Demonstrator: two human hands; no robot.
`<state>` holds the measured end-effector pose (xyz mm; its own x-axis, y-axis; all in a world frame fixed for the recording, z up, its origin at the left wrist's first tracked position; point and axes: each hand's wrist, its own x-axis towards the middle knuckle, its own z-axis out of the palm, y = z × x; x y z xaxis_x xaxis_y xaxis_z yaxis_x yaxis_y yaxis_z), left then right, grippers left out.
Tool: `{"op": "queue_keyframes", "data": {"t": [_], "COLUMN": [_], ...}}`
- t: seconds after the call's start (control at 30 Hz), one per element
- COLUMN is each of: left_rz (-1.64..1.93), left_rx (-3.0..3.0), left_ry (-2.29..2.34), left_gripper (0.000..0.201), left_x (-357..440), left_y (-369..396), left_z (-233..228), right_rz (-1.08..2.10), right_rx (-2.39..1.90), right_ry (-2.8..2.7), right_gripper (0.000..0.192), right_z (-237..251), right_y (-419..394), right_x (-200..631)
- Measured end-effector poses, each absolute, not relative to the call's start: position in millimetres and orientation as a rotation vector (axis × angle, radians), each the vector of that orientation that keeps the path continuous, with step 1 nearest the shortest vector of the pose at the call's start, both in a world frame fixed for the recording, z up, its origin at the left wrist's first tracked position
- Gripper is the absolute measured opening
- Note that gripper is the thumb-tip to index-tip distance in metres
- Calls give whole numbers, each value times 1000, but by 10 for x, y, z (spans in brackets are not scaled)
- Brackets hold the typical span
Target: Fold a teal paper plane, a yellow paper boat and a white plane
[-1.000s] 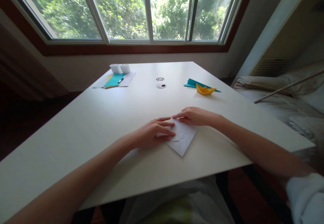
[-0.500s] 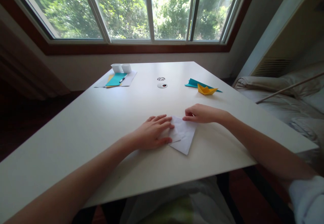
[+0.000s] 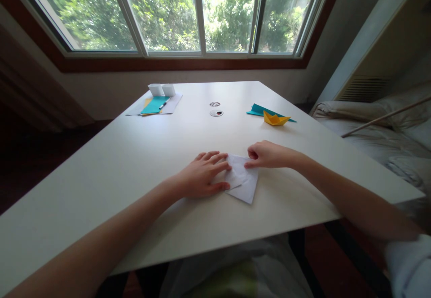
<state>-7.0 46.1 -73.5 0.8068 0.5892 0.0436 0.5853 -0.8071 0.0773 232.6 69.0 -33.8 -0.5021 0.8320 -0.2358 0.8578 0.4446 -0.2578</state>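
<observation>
A folded piece of white paper [image 3: 248,185] lies on the white table, with a flap folded over on its left part. My left hand [image 3: 208,174] rests on the paper's left side, palm down with fingers spread. The left part of the sheet is hidden beneath it. On the right, my right hand [image 3: 267,154] has its fingers curled in, and its thumb touches the upper right of the paper. Nothing shows inside that curl of fingers.
A yellow paper boat [image 3: 275,119] and a teal folded paper [image 3: 258,109] sit at the table's back right. At the back left, teal sheets [image 3: 155,105], a marker [image 3: 164,104] and two white holders [image 3: 161,90] stand together. Two round inserts [image 3: 216,113] mark the middle.
My right hand has moved slightly down, its thumb shifting from the paper's upper edge onto its surface. The paper has turned slightly. My left hand stays almost in place.
</observation>
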Motion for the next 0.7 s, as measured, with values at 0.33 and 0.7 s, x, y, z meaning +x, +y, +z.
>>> {"op": "queue_keyframes", "data": {"t": [0.33, 0.7], "left_rz": [100, 158], "left_rx": [2919, 2923], "left_ry": [987, 957], "left_gripper": [46, 44], "left_x": [-64, -72], "left_y": [434, 431], "left_z": [-731, -737], "right_rz": [-731, -693], "right_rx": [1580, 1497], "right_ry": [2663, 2739], "right_gripper": [36, 34], "right_z": [-343, -330], "right_y": [646, 507], "right_x": [2301, 2202]}}
